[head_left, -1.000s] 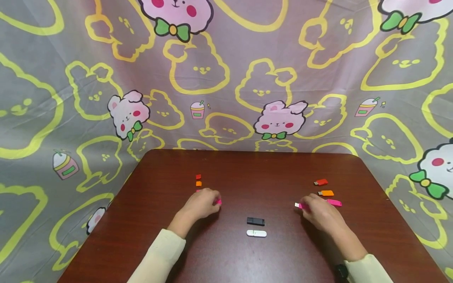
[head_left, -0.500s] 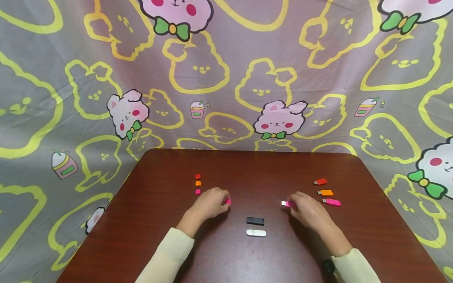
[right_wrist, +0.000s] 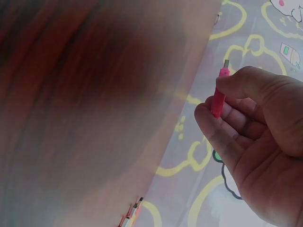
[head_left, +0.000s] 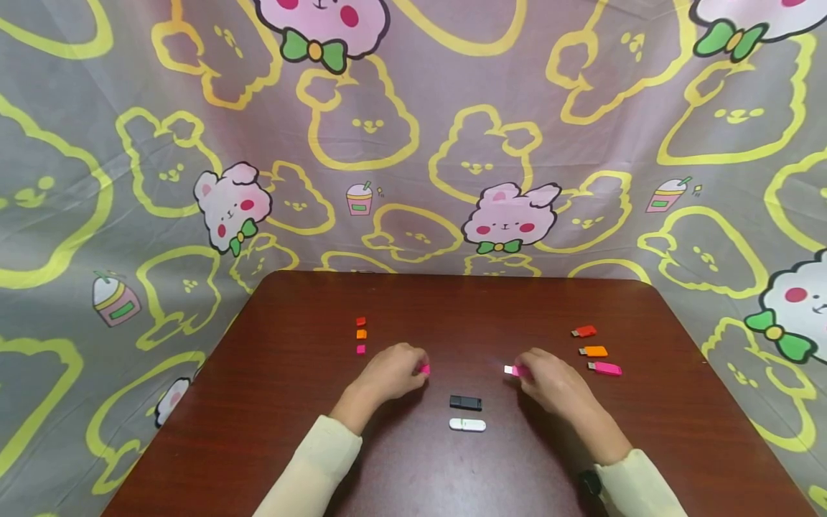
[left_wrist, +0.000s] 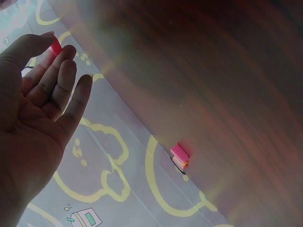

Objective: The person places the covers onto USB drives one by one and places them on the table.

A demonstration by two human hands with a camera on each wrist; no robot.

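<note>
My left hand (head_left: pixel 395 370) pinches a small pink USB stick cap (left_wrist: pixel 56 46) between thumb and index finger. In my right hand (head_left: pixel 549 377) is a pink USB stick (right_wrist: pixel 219 94), gripped by thumb and fingers with its bare metal plug (head_left: pixel 509 370) pointing left toward the cap. Cap and plug face each other, apart, above the middle of the table. Just below the space between the hands lie a capped black USB stick (head_left: pixel 466 403) and a capped white USB stick (head_left: pixel 467 425).
At left, red (head_left: pixel 360 322), orange (head_left: pixel 361 334) and pink (head_left: pixel 360 350) caps form a column on the brown table (head_left: pixel 465 309). Uncapped red (head_left: pixel 584 331), orange (head_left: pixel 594 351) and pink (head_left: pixel 606 369) sticks lie at right. A patterned cloth (head_left: pixel 413 129) hangs behind.
Both hands have moved inward, the left one rightward with the cap and the right one leftward with the USB stick. The gap between cap and plug has narrowed.
</note>
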